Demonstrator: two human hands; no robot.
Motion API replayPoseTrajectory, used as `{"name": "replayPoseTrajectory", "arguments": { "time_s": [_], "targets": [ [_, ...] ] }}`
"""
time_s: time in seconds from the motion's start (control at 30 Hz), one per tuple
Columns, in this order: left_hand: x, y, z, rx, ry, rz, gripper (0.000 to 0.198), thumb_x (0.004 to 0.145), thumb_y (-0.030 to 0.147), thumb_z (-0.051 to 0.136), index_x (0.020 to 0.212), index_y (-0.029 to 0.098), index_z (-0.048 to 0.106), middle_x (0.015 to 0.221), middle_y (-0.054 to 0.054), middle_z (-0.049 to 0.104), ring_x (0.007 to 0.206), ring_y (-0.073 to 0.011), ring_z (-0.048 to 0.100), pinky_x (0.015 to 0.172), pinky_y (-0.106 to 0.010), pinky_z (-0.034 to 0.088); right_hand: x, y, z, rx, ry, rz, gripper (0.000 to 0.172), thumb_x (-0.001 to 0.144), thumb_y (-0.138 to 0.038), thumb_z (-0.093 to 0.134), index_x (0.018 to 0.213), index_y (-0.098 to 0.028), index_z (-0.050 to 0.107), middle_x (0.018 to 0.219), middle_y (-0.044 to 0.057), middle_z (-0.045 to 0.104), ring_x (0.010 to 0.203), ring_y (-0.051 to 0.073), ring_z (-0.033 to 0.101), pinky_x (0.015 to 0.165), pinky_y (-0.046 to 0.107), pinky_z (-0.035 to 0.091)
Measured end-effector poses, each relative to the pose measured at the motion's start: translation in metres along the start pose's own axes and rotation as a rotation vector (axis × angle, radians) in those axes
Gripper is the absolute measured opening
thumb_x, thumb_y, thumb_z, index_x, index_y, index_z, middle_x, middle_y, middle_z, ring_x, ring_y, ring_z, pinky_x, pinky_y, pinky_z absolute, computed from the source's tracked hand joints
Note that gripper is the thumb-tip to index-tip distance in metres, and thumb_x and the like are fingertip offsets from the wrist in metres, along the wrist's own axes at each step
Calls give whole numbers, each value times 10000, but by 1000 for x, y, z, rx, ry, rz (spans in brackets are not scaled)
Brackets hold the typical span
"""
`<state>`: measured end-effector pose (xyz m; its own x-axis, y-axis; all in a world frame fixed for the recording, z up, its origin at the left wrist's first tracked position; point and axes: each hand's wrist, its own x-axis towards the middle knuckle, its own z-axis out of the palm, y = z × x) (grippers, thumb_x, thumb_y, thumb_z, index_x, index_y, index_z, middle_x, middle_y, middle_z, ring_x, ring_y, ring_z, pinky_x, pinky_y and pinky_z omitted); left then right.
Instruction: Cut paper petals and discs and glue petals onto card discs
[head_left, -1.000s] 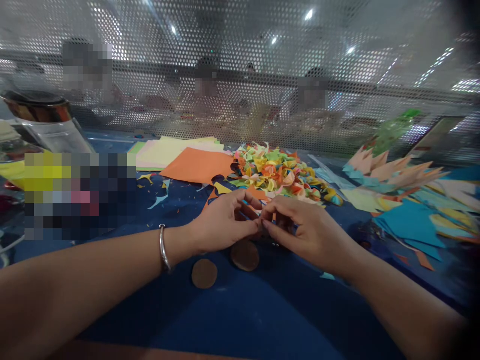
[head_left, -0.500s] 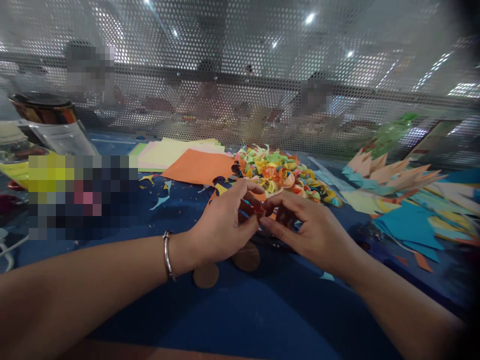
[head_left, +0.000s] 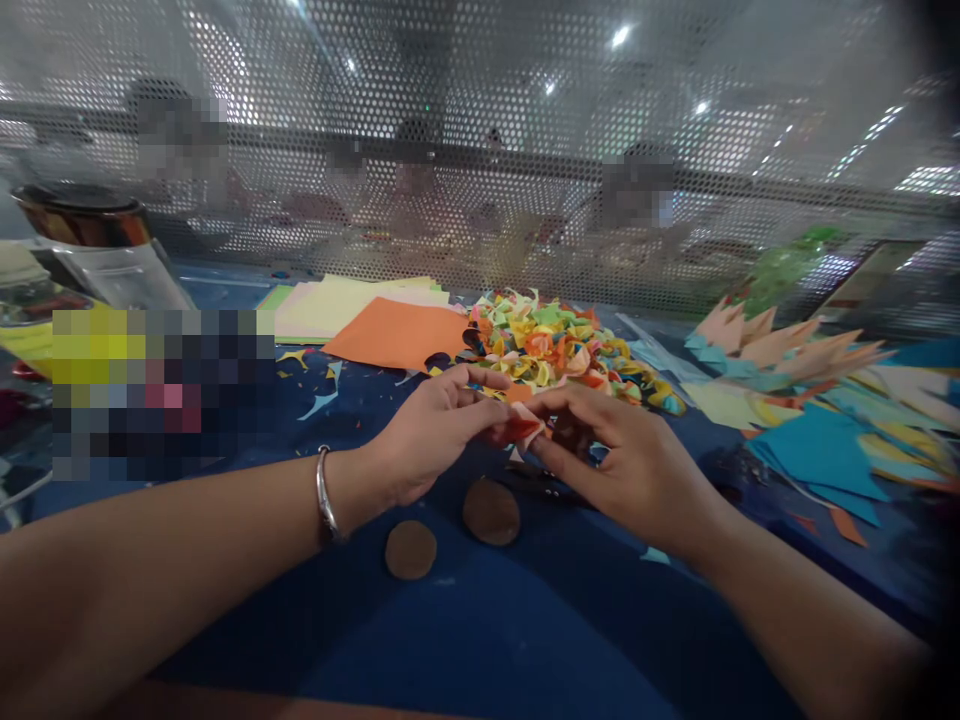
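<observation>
A small orange-red and pale pink folded paper piece (head_left: 528,428) is pinched between both hands over the blue table. My left hand (head_left: 442,430) grips it from the left, fingers closed at its edge. My right hand (head_left: 615,440) holds its right side between thumb and forefinger. Two round brown discs (head_left: 491,511) lie on the table below my hands. Just beyond my fingers rises a heap of small curled paper pieces (head_left: 562,345) in orange, yellow, green and pink. Something dark, partly hidden, lies under my right hand.
Sheets of orange paper (head_left: 405,332) and pale yellow paper (head_left: 337,305) lie back left. Blue paper squares (head_left: 817,450) and pointed folded peach paper (head_left: 787,345) are at right. A dark-lidded container (head_left: 90,225) stands left. A perforated metal screen (head_left: 480,200) closes the back; people show behind it.
My left hand has shifted slightly left, its fingers now straighter. More of the folded paper piece shows between my hands, and both brown discs are uncovered. My right hand has barely moved.
</observation>
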<state>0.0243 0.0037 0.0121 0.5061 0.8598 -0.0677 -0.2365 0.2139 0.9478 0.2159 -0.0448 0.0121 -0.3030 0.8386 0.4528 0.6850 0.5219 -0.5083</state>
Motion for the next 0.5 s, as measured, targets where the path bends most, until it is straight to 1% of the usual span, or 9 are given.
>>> {"name": "replayPoseTrajectory", "arguments": {
  "time_s": [0.13,0.3,0.37,0.5],
  "targets": [
    [1,2,0,-35,8,-88,207,855,98,723,990,149,575,734,-27,737,667,-120,692,707,-251,512,0,0,-1,-27,-11,-27,136,919,-229,615,1047,-211,660,763,1,655,569,111,589,505,217,479],
    [1,7,0,32,31,-229,148,890,81,691,932,158,573,707,-19,739,592,-103,681,656,-233,510,1,0,-2,-24,-35,-42,113,917,-223,610,1012,-203,668,821,21,676,576,110,581,540,241,492],
    [2,8,-2,40,29,-242,142,887,78,700,901,154,582,700,-14,733,583,-88,670,633,-213,498,1,0,-2,-14,-39,-35,106,913,-227,615,1000,-200,669,825,20,672,576,108,575,539,241,489],
    [7,5,-7,-47,-21,-238,178,831,67,761,850,149,605,675,10,715,561,-65,643,611,-190,478,0,-1,-2,24,-38,-20,107,911,-233,616,999,-209,673,800,12,660,577,113,571,537,241,491]
  ]
}}
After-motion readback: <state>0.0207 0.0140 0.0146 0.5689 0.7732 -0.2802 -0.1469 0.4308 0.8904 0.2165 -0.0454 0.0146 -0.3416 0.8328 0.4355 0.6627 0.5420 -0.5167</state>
